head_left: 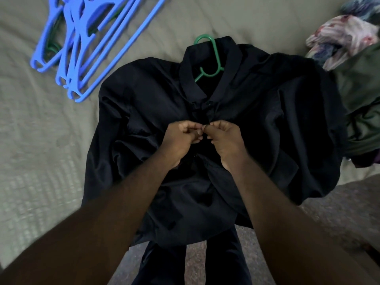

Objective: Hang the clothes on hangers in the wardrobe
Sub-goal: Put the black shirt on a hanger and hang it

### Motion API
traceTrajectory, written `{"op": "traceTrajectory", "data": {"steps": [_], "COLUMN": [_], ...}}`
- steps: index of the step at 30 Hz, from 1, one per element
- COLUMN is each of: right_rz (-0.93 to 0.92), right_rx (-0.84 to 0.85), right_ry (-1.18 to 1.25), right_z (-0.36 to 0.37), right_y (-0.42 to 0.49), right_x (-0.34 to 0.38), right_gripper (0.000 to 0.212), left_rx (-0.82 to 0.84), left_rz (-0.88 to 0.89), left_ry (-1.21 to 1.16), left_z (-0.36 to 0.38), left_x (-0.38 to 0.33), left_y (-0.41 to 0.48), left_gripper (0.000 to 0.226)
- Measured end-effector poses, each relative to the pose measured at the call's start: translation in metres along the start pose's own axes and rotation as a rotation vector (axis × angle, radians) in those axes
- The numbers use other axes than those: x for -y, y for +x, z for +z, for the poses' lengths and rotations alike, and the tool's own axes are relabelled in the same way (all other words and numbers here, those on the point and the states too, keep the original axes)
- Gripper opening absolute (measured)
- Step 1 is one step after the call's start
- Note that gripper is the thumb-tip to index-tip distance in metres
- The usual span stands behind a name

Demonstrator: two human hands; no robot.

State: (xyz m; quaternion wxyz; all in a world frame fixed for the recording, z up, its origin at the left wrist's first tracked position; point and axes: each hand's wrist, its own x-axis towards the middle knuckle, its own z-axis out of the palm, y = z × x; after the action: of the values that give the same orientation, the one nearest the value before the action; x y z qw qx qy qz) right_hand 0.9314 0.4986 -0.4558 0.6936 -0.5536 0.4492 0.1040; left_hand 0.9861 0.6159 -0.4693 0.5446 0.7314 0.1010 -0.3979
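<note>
Left grip (182, 138) and right grip (225, 140) pinch the black shirt (144, 120) — spread on an olive bedspread (41, 145).

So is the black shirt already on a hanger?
Yes, it's on: the green hanger sticks out of the collar of the black shirt. The left hand and right hand pinch its front.

A black collared button-up shirt (267, 112) is spread front-up on the bed (30, 130), collar pointing away, hem draped over the near edge. A green plastic hanger (213, 56) is tucked inside it, hook poking out past the collar. Blue plastic hangers (86, 48) are piled far left, and crumpled clothes (345, 38) are heaped on the right.
</note>
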Motion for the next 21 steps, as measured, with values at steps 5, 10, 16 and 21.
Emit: {"op": "traceTrajectory", "data": {"steps": [5, 10, 16, 21], "right_rz": [0.002, 0.009, 0.018, 0.045], "right_rx": [0.022, 0.035, 0.047, 0.001], "right_ry": [-0.071, -0.095, -0.144, -0.126], "right_z": [0.002, 0.002, 0.0, -0.001], "right_y": [0.004, 0.005, 0.007, 0.008], "right_x": [-0.002, 0.0, -0.001, -0.002], "right_gripper": [0.017, 0.016, 0.011, 0.018], "left_rx": [-0.039, -0.083, -0.093, -0.057], "left_rz": [-0.033, 0.005, 0.066, 0.079], "left_ry": [-0.076, -0.078, 0.028, 0.181], "left_z": [-0.003, -0.003, -0.003, -0.008], "left_x": [0.004, 0.005, 0.0, -0.003], "left_y": [-0.003, -0.005, -0.003, 0.005], "left_gripper": [0.01, 0.009, 0.012, 0.014]}}
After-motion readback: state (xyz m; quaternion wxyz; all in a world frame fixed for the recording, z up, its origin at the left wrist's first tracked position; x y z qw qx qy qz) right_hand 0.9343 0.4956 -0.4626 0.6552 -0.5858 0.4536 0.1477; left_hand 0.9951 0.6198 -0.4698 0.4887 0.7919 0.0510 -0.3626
